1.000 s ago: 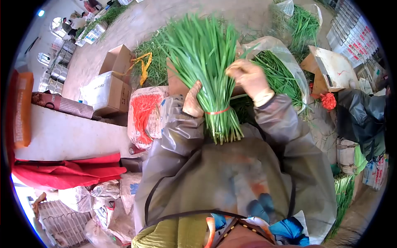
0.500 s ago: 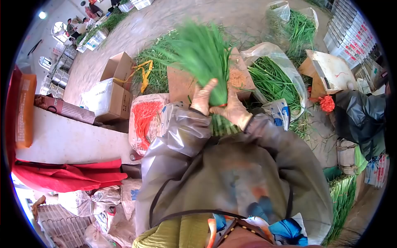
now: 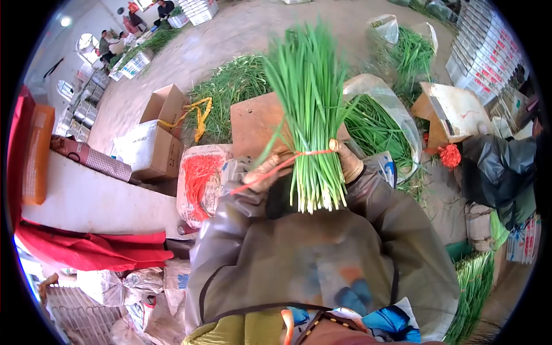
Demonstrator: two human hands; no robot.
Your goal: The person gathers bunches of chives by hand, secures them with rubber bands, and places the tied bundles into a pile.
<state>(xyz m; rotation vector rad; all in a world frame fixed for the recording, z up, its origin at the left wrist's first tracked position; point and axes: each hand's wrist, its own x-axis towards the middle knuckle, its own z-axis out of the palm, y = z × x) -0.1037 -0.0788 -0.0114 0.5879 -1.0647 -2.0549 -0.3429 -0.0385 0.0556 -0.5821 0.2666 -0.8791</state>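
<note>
A bunch of green chives (image 3: 316, 115) stands upright before my chest, leaves up and pale cut ends down. A red tie (image 3: 290, 159) crosses its front, with a loose tail running left. My left hand (image 3: 264, 174) is closed on the tie, left of the stems. My right hand (image 3: 349, 163) grips the right side of the bunch, its thumb at the tie; its other fingers are partly hidden behind the stems. Behind the bunch is a brown board (image 3: 251, 123). More red ties (image 3: 201, 178) lie on a sack (image 3: 187, 208) to the left.
Loose greens (image 3: 233, 83) lie beyond the board. To the right are a plastic bag of greens (image 3: 379, 126) and a wooden stool (image 3: 457, 109). Cardboard boxes (image 3: 164, 152) stand left, beside a white surface (image 3: 109, 201). Stacked white crates (image 3: 483, 52) rise far right. People (image 3: 106, 46) work in the far left background.
The blurred, tilted bunch is now upright and closer to me, its cut ends showing. Both hands have moved from around the stems to its sides, and the red tie is stretched out leftward.
</note>
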